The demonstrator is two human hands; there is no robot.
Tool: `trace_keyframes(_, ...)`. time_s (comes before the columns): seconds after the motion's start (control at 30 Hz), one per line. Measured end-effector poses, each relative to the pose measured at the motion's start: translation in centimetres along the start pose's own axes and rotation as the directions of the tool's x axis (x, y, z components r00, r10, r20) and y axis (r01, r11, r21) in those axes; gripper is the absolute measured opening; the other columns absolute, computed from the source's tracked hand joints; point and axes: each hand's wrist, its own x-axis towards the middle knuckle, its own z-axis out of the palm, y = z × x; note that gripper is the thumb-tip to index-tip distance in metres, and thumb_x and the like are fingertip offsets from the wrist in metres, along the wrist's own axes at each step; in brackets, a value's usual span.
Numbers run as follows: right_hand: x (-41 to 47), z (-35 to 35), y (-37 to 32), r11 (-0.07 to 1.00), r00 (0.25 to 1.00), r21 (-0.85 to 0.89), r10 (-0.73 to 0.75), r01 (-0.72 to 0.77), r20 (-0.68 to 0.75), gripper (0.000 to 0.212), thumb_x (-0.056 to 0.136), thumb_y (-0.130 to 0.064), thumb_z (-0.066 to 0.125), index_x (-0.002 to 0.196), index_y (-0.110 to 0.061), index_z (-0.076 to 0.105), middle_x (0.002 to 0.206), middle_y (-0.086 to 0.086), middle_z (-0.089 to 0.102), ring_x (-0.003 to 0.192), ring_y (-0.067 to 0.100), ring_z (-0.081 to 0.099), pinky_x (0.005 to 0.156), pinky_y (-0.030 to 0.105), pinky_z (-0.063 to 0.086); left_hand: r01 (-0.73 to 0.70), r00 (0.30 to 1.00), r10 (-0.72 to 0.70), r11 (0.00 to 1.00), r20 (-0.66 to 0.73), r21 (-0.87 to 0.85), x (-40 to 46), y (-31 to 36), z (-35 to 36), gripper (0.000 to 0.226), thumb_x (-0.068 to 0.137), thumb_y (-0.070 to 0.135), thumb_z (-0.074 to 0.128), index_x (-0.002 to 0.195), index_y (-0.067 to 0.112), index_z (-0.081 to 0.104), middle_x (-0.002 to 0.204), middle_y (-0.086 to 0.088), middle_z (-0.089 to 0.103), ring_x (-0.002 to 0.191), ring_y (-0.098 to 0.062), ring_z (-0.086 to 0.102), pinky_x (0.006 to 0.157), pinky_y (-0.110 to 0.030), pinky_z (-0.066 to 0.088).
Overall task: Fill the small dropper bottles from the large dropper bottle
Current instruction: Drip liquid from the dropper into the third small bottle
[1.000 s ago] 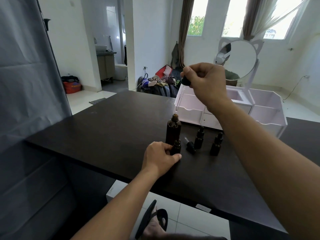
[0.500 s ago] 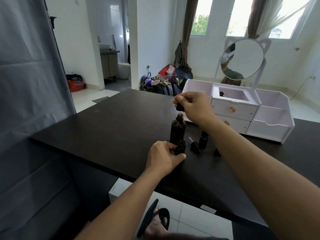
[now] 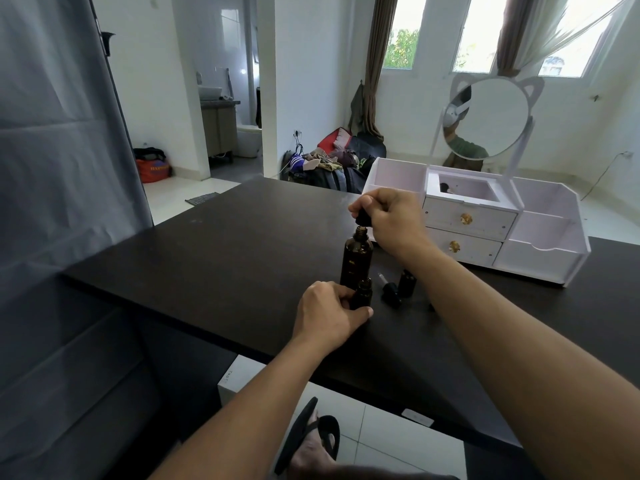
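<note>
Dropper bottles (image 3: pixel 356 259) on dark table (image 3: pixel 225 251), white-walled room.

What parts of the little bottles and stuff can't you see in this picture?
Head view only:
- Small bottle: its left side is hidden by the left hand.
- Dropper cap: mostly covered by the right hand.
- Capped small bottle: partly behind the right forearm; any bottle beyond it is hidden.
- Liquid level in the large bottle: dark glass, cannot tell.

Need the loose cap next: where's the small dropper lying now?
On the dark table, the small dropper lies between the held small bottle and a capped one.
</note>
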Motion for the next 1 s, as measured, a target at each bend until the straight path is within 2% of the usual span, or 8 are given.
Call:
trace_keyframes(0.3,0.0,0.1,0.2,0.999,1.000,-0.015,-0.028,0.028,0.004,0.028,0.098,-0.013,0.055,0.077,-0.025,0.070,0.085,0.006,0.073,0.083,0.022,0.071,0.085,0.046,0.058,-0.001,1.000,0.001,1.000,-0.003,0.009,-0.1,-0.1,0.1,0.037,0.077,0.041,0.077,0.107,0.020,0.072,0.080,0.014,0.057,0.076,-0.002,0.056,0.068,-0.018,0.043)
trace_keyframes(0.47,-0.1,-0.2,-0.1,0.999,0.998,-0.008,-0.050,0.050,0.033,0.013,0.096,-0.018,0.060,0.095,-0.014,0.072,0.090,0.004,0.074,0.085,0.018,0.072,0.087,0.046,0.058,0.004,1.000,-0.004,1.000,-0.002,0.008,-0.1,0.0,0.1,0.036,0.077,0.041,0.077,0.106,0.021,0.071,0.079,0.015,0.058,0.077,-0.002,0.056,0.071,-0.020,0.045)
trace_keyframes(0.6,0.6,-1.3,-1.3,0.996,0.996,0.039,-0.081,0.082,-0.025,0.012,0.093,-0.021,0.064,0.090,-0.015,0.073,0.082,0.005,0.075,0.080,0.020,0.073,0.086,0.048,0.058,-0.011,1.000,0.011,0.999,0.009,0.038,0.0,0.0,0.0,0.032,0.079,0.042,0.075,0.104,0.023,0.072,0.075,0.013,0.060,0.074,-0.002,0.057,0.068,-0.018,0.043)
trace_keyframes(0.7,1.1,-2.5,-2.8,0.992,0.990,0.058,-0.107,0.113,-0.095,0.015,0.093,-0.022,0.065,0.094,-0.010,0.074,0.083,0.005,0.075,0.080,0.019,0.073,0.086,0.047,0.058,-0.002,1.000,0.000,0.997,0.023,0.077,0.1,0.2,0.0,0.033,0.080,0.044,0.073,0.107,0.024,0.072,0.089,0.008,0.065,0.087,-0.009,0.060,0.079,-0.023,0.048)
trace_keyframes(0.77,1.4,-3.2,-4.0,0.987,0.979,0.067,-0.135,0.146,-0.152,0.019,0.092,-0.024,0.066,0.098,-0.007,0.073,0.088,0.007,0.075,0.084,0.021,0.073,0.086,0.045,0.059,0.001,1.000,-0.003,0.996,0.026,0.091,0.2,0.2,0.1,0.033,0.079,0.045,0.073,0.105,0.025,0.073,0.095,0.005,0.067,0.091,-0.011,0.061,0.080,-0.025,0.048)
trace_keyframes(0.9,1.6,-4.6,-6.1,0.973,0.955,0.101,-0.181,0.209,-0.234,0.023,0.092,-0.025,0.067,0.100,-0.004,0.073,0.089,0.006,0.075,0.080,0.016,0.074,0.082,0.041,0.061,-0.038,0.999,0.037,0.998,0.028,0.057,0.3,0.0,0.1,0.027,0.078,0.043,0.074,0.096,0.022,0.076,0.083,0.005,0.069,0.084,-0.011,0.062,0.077,-0.026,0.050)
trace_keyframes(1.0,0.8,-5.2,-6.6,0.972,0.959,0.107,-0.181,0.208,-0.221,0.018,0.091,-0.026,0.068,0.094,-0.009,0.073,0.084,0.003,0.075,0.075,0.013,0.074,0.079,0.039,0.061,-0.059,0.998,0.058,0.997,0.021,0.055,0.2,-0.1,0.2,0.025,0.077,0.043,0.075,0.091,0.021,0.076,0.077,0.006,0.067,0.082,-0.011,0.061,0.077,-0.027,0.050)
